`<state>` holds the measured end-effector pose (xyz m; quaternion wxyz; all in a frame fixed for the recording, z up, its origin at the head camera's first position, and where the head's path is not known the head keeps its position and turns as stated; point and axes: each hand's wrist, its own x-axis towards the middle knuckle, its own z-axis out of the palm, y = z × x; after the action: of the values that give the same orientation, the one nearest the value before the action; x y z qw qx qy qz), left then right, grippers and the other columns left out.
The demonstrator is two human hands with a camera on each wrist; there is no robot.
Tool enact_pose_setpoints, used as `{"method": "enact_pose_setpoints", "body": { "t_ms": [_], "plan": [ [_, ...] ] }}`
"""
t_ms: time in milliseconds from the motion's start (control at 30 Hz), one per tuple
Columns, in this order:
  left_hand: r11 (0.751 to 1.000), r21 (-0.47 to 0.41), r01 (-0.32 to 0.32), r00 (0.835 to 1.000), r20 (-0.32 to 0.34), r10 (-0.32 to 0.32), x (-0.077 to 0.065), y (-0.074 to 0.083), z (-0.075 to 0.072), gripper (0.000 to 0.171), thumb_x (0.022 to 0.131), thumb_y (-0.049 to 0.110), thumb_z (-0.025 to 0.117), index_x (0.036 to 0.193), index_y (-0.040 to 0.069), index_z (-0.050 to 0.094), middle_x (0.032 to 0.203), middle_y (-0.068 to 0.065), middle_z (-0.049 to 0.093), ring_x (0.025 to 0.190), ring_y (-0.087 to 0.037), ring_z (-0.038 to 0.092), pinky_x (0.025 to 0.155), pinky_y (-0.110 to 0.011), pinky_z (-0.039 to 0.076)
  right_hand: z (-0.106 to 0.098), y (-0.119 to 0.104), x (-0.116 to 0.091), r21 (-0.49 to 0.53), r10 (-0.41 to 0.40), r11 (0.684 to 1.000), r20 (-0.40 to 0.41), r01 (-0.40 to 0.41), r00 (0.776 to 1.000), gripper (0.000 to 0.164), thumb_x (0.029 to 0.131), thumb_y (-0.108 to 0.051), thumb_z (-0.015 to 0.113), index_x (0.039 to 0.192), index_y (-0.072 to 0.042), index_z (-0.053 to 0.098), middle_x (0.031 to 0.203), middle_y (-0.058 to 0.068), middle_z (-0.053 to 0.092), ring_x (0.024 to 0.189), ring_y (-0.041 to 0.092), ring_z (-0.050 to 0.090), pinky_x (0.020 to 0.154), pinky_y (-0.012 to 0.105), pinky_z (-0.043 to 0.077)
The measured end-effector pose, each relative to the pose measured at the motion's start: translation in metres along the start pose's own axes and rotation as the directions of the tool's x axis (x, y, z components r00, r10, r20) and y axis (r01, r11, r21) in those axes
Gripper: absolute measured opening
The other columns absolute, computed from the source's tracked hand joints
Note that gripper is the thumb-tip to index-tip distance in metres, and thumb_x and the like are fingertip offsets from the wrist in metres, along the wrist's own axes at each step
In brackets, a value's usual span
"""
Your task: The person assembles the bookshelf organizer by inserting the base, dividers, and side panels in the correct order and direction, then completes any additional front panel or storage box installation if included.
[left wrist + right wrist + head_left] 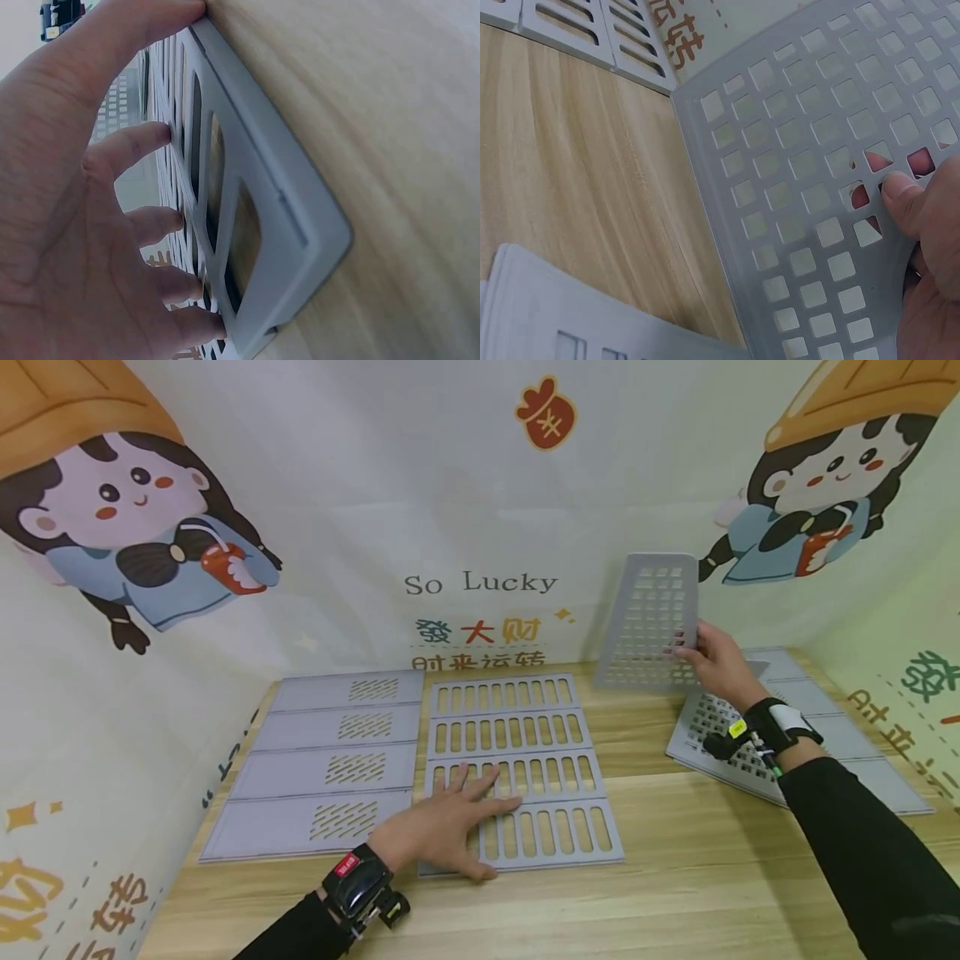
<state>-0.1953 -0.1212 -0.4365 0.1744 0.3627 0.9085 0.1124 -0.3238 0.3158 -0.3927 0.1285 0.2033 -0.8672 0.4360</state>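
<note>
My right hand pinches a thin grey panel with rows of square holes by its right edge, holding it upright at the back of the table. In the right wrist view the thumb presses its face, and other fingers show through the holes. My left hand lies spread, palm down, on a grey panel with rounded slots. In the left wrist view its fingertips touch this panel's surface and the thumb is at its edge. Under the right forearm sits a stack of panels with square holes.
Left of the slotted panel lie grey panels with slanted slots. Plain-looking grey panels lie at the right, partly behind the right arm. A printed cloth hangs behind and beside the wooden table.
</note>
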Motion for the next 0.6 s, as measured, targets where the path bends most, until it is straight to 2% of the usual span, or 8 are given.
{"method": "enact_pose_setpoints", "body": {
  "t_ms": [200,367,600],
  "plan": [
    [1.000,0.012,-0.004,1.000,-0.002,0.004,0.000,0.001,-0.001,0.093,0.080,0.059,0.080,0.159,0.035,0.037,0.168,-0.011,0.008,0.146,-0.055,0.005,0.111,-0.072,0.010,0.008,0.002,0.016,-0.008,-0.014,1.000,-0.016,0.014,1.000,0.031,0.104,0.008,0.048,0.135,0.015,0.048,0.120,0.036,0.058,0.112,0.052,0.059,0.090,0.051,0.049],
    [1.000,-0.001,-0.002,1.000,-0.004,0.002,0.000,0.001,-0.002,0.093,0.080,0.058,0.081,0.159,0.034,0.037,0.169,-0.010,0.007,0.146,-0.055,0.005,0.111,-0.071,0.014,0.016,-0.002,0.030,0.015,0.004,1.000,-0.018,-0.004,1.000,0.029,0.104,0.008,0.048,0.132,0.016,0.047,0.118,0.036,0.057,0.113,0.052,0.058,0.092,0.055,0.047],
    [1.000,-0.015,-0.008,1.000,-0.004,0.008,0.000,0.002,-0.004,0.092,0.080,0.057,0.082,0.158,0.033,0.039,0.168,-0.011,0.009,0.145,-0.055,0.006,0.110,-0.072,0.014,0.023,0.001,0.041,-0.006,0.013,1.000,-0.031,-0.014,0.999,0.029,0.103,0.010,0.049,0.131,0.016,0.048,0.118,0.036,0.058,0.111,0.050,0.058,0.089,0.056,0.046]
  ]
}}
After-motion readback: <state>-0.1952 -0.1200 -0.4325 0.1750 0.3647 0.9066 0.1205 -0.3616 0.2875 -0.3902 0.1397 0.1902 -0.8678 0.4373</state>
